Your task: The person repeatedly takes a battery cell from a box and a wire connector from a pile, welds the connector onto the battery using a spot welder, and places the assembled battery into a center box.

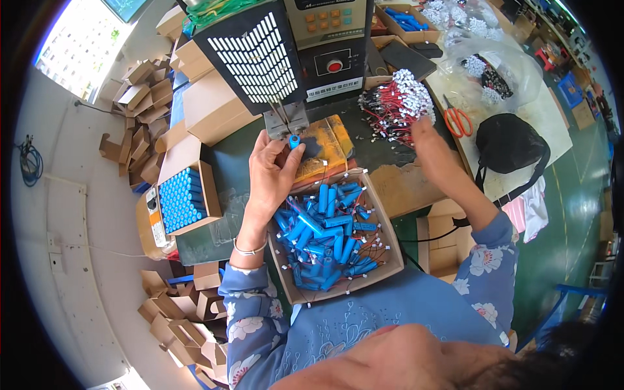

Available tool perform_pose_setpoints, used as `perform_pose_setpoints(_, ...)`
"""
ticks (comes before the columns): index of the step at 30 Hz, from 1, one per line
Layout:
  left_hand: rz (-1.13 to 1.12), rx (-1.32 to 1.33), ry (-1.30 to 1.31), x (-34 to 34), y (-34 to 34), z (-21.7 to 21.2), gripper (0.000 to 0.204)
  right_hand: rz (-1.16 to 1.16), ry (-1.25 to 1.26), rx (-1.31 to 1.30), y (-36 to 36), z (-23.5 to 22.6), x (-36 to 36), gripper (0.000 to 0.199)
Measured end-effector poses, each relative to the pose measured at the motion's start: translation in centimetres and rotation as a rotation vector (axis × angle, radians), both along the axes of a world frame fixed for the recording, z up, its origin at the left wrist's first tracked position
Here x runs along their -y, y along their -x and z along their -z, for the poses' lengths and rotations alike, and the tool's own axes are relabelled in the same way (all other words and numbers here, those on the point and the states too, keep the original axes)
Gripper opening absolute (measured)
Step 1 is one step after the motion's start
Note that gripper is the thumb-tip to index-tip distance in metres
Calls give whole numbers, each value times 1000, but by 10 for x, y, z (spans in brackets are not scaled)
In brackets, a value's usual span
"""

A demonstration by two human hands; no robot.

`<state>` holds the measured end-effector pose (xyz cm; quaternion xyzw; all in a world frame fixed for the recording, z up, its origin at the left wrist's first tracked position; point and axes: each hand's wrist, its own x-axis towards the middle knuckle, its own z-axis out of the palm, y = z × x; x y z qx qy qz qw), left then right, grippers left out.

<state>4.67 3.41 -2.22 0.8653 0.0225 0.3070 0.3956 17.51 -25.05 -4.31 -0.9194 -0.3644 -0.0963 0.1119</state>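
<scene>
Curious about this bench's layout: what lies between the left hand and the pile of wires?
In the head view, a worn yellow block, then a strip of dark tabletop.

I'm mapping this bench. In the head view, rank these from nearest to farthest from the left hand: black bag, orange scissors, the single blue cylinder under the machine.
1. Blue cylinder, held in the left hand.
2. Orange scissors, off to the right.
3. Black bag, right of the scissors.
</scene>
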Motion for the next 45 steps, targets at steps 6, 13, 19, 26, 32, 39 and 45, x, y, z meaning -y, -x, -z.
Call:
perform_pose_setpoints(6, 23, -39, -31, 5, -7, -7, 13, -33, -411, -199, 15, -26, 6, 21)
perform_pose_setpoints(13, 0, -37, -85, 7, -6, -6, 11, -403, -712, -405, 31, -46, -97, 7)
perform_pose_setpoints(19, 9, 31, -59, 11, -4, -7, 8, -344, -800, -872, 29, -37, -136, 17)
perform_pose_setpoints(26, -9, -61, 26, 4, -2, -4, 8, -371, -854, -893, 26, -37, -148, 18)
perform_pose_setpoints(32, 21, -2, -17, 6, -7, 1, 8, -394, -840, -919, 21, -32, -147, 17)
perform_pose_setpoints(39, -84, -51, -254, 1, 0, -1, 10, -411, -513, -323, 43, -51, -109, 18)
perform_pose_setpoints(45, -115, -144, 304, 13, -9, -14, 17, -370, -651, -94, 51, -34, -112, 15)
